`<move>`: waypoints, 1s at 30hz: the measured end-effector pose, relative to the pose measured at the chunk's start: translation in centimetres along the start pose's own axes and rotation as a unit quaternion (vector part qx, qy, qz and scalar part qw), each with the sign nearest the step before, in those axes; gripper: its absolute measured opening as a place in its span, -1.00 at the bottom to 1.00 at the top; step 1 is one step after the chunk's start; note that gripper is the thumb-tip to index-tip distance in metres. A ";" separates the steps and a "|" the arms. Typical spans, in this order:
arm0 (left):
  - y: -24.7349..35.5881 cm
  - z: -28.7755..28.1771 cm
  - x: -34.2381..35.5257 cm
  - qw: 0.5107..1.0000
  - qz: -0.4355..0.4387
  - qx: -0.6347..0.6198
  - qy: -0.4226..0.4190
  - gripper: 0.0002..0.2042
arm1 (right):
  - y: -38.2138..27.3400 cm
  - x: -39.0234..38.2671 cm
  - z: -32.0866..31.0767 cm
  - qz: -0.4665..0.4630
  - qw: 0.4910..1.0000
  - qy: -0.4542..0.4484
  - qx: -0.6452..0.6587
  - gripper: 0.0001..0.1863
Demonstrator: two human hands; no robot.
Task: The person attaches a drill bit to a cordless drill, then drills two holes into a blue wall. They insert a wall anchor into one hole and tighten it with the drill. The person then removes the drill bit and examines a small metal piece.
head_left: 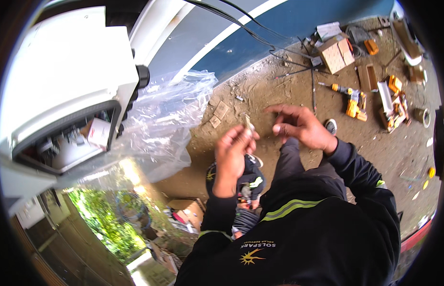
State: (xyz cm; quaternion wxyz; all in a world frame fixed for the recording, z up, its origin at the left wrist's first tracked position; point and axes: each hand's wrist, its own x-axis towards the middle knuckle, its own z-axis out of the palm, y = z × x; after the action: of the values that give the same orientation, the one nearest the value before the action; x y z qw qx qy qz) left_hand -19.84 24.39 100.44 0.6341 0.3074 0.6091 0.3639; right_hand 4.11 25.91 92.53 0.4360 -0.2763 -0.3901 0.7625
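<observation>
My left hand pinches a small pale, shiny piece between thumb and fingertips, held up in front of my body. Its exact kind is too small to make out. To the right of it, my right hand is raised with its fingers apart and holds nothing. A gap separates the two hands. Left of them stands a large white metal cabinet with an open compartment in its underside. Inside that compartment show metal parts and a white and red box.
Clear plastic sheeting hangs by the cabinet. A person crouches just below my hands. On the dirt ground lie a yellow cordless drill, a cardboard box, more yellow tools and black cables. A blue wall runs behind.
</observation>
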 end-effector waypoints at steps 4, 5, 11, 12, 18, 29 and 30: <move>5.1 -8.7 14.9 0.994 0.079 -0.023 0.068 -0.85 | 7.7 2.0 -3.1 0.052 0.980 0.176 -0.081 -0.63; 7.3 -11.3 19.0 0.995 0.078 0.022 0.061 -0.83 | 9.8 1.5 -4.4 0.038 0.970 0.192 -0.142 -0.66; 15.3 -19.8 37.7 0.986 0.105 0.054 0.115 -0.86 | 23.1 -4.7 -6.9 0.247 0.868 0.354 -0.244 -0.63; 15.7 -20.4 39.3 0.985 0.102 0.054 0.125 -0.86 | 24.9 -5.9 -6.6 0.254 0.852 0.373 -0.266 -0.63; 17.3 -21.1 43.4 0.989 0.087 0.040 0.110 -0.85 | 30.3 -9.2 -3.3 0.289 0.804 0.408 -0.323 -0.64; 18.7 -19.9 44.3 0.993 0.061 0.012 0.103 -0.82 | 30.1 -4.1 -1.6 0.284 0.836 0.348 -0.314 -0.65; 18.9 -19.9 44.3 0.993 0.059 0.008 0.102 -0.81 | 30.3 -3.9 -1.6 0.274 0.837 0.347 -0.322 -0.66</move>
State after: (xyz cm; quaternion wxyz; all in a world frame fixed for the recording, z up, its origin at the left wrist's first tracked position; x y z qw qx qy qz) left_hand -41.57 70.70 90.45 0.5439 0.3087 0.6544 0.4251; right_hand -6.45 13.45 66.66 0.2024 -0.7433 -0.3449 0.5362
